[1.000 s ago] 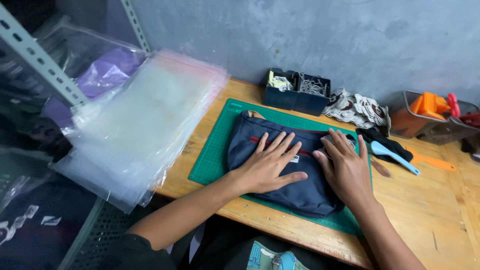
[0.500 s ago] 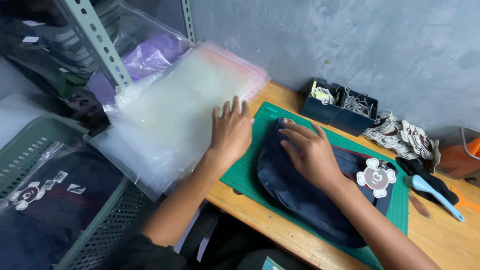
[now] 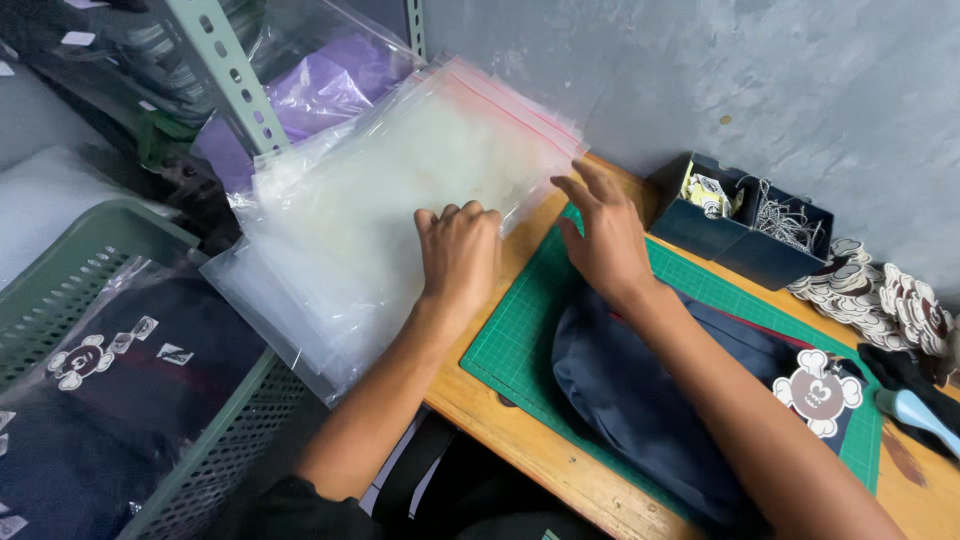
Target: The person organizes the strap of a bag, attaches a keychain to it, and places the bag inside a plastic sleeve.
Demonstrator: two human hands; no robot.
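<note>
At the left end of the wooden surface (image 3: 520,455), my left hand (image 3: 458,255) rests knuckles-up on the stack of clear zip bags (image 3: 400,200), fingers curled onto the top sheet; whether that grip has pinched a single bag I cannot tell, as the fingertips are hidden beneath the hand. My right hand (image 3: 600,235) hovers at the stack's near corner, fingers spread and open, holding nothing, over the edge where the bags meet the green cutting mat (image 3: 520,345). The stack lies tilted, its far end propped against the grey wall and a metal shelf upright (image 3: 225,75), its lower end overhanging the surface edge above a green plastic basket (image 3: 215,455) that holds bagged dark garments. A folded navy garment (image 3: 640,400) lies on the mat beneath my right forearm, with a round cartoon hang tag (image 3: 822,388) beside it. Risk noted: the bags are slick and loosely layered, so I judge that a pull on the top sheet could drag several at once or send the overhanging portion sliding into the basket. A second hazard is my right forearm, which rests across the garment and could disturb its fold if drawn sideways. A dark divided box (image 3: 745,225) of strings and more tags (image 3: 885,295) stands near the wall, well apart from both hands.
</note>
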